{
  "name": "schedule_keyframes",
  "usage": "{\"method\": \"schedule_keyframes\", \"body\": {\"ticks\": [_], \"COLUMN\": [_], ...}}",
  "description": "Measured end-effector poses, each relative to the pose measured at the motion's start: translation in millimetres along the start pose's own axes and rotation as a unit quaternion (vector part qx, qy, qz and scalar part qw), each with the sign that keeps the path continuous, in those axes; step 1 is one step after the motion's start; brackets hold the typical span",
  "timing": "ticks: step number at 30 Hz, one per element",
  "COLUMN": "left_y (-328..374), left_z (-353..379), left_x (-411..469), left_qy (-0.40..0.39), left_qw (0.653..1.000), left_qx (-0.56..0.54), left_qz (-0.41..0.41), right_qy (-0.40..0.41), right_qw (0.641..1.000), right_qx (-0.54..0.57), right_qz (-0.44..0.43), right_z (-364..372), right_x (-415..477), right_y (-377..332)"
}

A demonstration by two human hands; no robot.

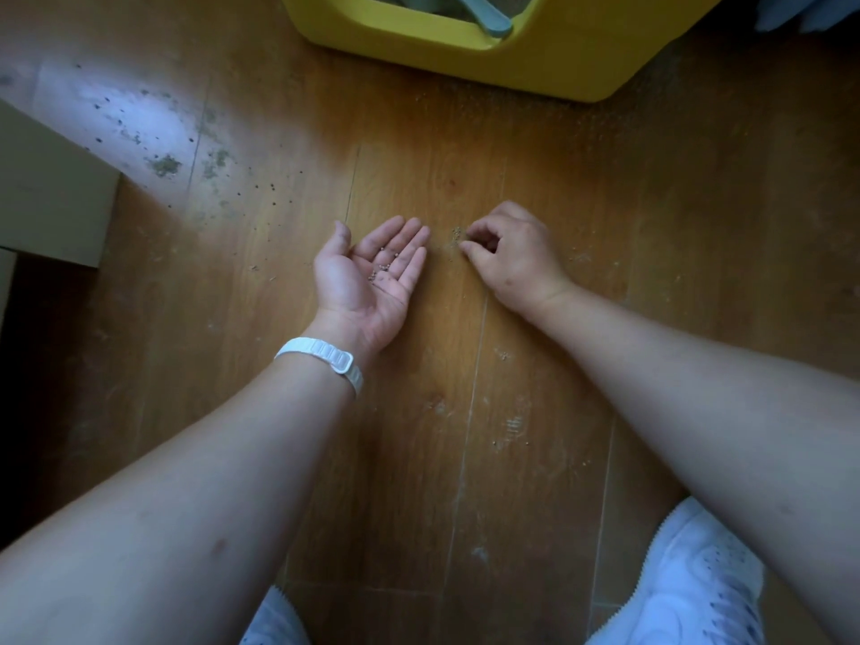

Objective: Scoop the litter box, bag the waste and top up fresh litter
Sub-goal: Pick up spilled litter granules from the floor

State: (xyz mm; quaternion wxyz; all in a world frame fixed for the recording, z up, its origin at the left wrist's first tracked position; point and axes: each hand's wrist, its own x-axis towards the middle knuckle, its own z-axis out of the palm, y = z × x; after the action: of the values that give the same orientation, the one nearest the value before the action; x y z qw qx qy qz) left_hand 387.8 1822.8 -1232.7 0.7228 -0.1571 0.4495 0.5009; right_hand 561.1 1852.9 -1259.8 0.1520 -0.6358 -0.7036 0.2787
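Observation:
The yellow litter box [549, 62] stands at the top of the view, with a grey scoop handle [484, 16] lying over its rim. My left hand [367, 277] rests palm up on the wooden floor, fingers straight, with several small litter grains [382, 267] in the palm. To its right, my right hand [516, 258] is palm down with curled fingers, its fingertips pinching at a small cluster of spilled grains [456, 235] on the floor. Whether a grain is between the fingertips cannot be told.
Dark litter specks and dusty smears [186, 160] spread over the floor at upper left. A pale furniture edge [51, 193] juts in at the left. My white shoes [688, 584] sit at the bottom. Fine litter dust [600, 118] lies below the box.

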Motion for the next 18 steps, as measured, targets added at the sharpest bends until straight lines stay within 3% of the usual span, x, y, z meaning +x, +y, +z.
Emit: {"method": "schedule_keyframes", "body": {"ticks": [9,18], "left_y": [-0.5,-2.9], "left_z": [1.8,3.9], "left_x": [2.4,3.3], "left_qy": [-0.005,-0.011], "left_qw": [1.000,1.000], "left_qx": [-0.009,0.005], "left_qz": [0.000,-0.004], "right_qy": [0.021,-0.060], "right_qw": [1.000,0.992], "right_qx": [-0.004,-0.106], "right_qz": [-0.021,0.008], "right_z": [5.1,5.1], "right_x": [0.0,5.6], "right_y": [2.3,-10.9]}}
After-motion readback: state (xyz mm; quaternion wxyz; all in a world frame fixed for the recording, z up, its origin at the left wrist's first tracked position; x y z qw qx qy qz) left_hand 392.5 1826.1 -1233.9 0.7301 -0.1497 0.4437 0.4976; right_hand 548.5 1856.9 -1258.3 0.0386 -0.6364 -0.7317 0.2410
